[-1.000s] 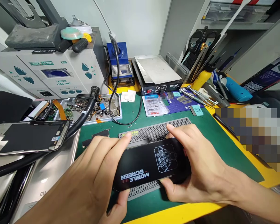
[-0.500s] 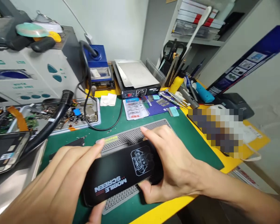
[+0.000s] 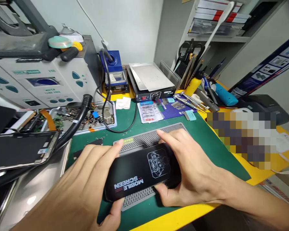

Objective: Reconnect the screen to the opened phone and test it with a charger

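A black phone-shaped piece (image 3: 135, 170) with "MOBILE SCREEN" printed on it and a white line drawing lies between my hands, tilted a little. My left hand (image 3: 86, 179) grips its left end, with the thumb at the near edge and the fingers at the far edge. Around the right end, my right hand (image 3: 190, 170) is closed in the same way. Beneath the piece is a grey perforated pad (image 3: 139, 196) on the green mat (image 3: 207, 147). The palm sides of both hands are hidden.
A tray of small parts (image 3: 112, 123) and a black hose (image 3: 72, 125) are at the left, near a grey-white station (image 3: 45, 77). Behind the mat stands a heating plate (image 3: 154, 77). Metal tools (image 3: 190, 102) and a blue bottle (image 3: 226, 95) lie back right.
The whole view has shifted, so the bench and hands appear further right. Both hands keep their hold on the black piece, which looks slightly higher in the picture.
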Motion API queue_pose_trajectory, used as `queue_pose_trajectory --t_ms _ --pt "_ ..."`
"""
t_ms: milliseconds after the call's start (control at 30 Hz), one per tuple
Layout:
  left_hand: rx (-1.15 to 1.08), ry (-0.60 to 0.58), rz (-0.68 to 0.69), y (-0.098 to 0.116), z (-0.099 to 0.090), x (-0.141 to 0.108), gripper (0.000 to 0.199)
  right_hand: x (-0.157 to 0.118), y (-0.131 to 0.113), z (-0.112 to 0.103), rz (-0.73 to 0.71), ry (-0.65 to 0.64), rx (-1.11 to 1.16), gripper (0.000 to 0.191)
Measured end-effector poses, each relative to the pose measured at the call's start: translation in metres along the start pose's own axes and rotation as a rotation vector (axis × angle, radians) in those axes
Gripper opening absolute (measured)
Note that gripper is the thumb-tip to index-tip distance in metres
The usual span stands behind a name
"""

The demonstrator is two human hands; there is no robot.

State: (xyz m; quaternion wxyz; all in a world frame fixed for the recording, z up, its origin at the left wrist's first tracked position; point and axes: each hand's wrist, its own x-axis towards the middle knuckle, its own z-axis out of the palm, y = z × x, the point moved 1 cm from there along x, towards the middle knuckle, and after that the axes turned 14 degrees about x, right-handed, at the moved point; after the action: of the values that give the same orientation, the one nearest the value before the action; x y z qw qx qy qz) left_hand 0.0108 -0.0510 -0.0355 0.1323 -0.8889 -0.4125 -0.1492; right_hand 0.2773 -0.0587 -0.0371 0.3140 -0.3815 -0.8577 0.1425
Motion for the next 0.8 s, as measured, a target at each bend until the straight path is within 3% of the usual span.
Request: queue_pose_trajectory --t_ms 267,800 --pt "0.124 -0.015 0.029 0.0021 -0.0087 0.0057 0.079 0.0009 -0.0016 -0.0010 -0.007 0.000 -0.007 0.094" --pt "0.093 -0.100 0.000 0.0029 -0.0097 0.0022 0.089 0.0036 -0.0040 -0.0023 0.037 -0.029 -0.005 0.094"
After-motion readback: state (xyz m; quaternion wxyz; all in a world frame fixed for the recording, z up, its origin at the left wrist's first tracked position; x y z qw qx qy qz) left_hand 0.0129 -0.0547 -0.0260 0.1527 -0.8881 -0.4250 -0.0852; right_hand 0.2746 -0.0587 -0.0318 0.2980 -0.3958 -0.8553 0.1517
